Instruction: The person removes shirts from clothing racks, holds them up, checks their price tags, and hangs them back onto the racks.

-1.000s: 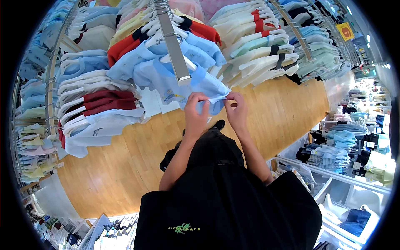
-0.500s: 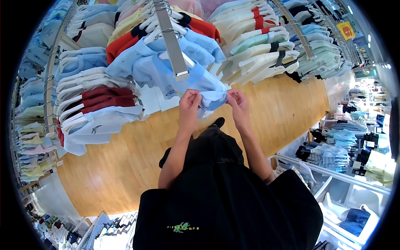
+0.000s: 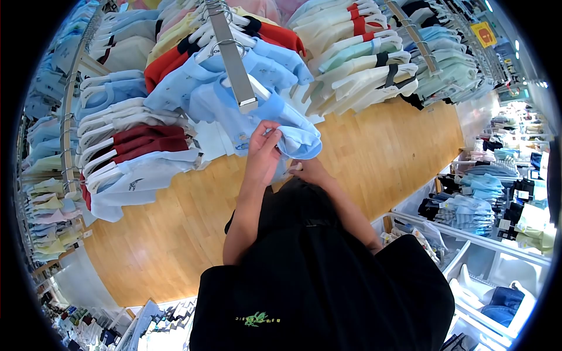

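A light blue garment hangs from a white hanger at the front end of a metal rail. My left hand pinches the edge of its sleeve, whose opening faces up toward me. Just below the sleeve is my right hand, its fingers closed around something small and pale at the garment's lower edge, too small to make out. Behind this garment hangs another light blue one with small prints.
Red garments and cream ones hang behind and to the right. Maroon and white clothes hang at the left. A wooden floor lies below. White bins stand at the lower right.
My right hand has let go of the sleeve edge and moved down and left, below the sleeve. My left hand keeps its pinch, and the sleeve opening has turned upward.
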`<state>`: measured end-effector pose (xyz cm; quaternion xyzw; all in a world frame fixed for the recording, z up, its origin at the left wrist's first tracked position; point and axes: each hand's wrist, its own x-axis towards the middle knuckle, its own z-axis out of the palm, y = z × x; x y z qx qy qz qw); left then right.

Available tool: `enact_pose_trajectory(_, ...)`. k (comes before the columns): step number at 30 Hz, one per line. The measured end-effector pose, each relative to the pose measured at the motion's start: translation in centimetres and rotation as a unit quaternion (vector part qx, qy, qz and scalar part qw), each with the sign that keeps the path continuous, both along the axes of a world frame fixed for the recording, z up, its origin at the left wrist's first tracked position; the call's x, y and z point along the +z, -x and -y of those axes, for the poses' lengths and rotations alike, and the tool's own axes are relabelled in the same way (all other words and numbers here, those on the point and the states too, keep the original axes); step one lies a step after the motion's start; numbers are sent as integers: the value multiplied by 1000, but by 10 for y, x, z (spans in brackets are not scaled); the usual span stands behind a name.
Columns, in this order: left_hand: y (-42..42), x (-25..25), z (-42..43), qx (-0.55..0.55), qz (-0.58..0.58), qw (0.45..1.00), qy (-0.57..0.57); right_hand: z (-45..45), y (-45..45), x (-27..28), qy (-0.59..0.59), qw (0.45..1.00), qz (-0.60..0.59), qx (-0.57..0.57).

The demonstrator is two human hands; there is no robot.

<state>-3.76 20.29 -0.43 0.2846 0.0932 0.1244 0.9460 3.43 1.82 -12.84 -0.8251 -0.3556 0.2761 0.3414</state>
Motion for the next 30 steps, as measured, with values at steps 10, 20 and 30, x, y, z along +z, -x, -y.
enact_pose_trajectory(10, 2, -13, -8, 193, -140, 925, -295, 6, -10, 80, -55, 928, -365, -39)
enact_pose_trajectory(20, 49, -43, -2, 85, -247, 910, -322, -18, 1, 85, -216, 869, -423, -139)
enact_pose_trajectory(30, 48, -40, 8, 24, -194, 953, -232, -37, 2, 91, -248, 880, -379, -142)
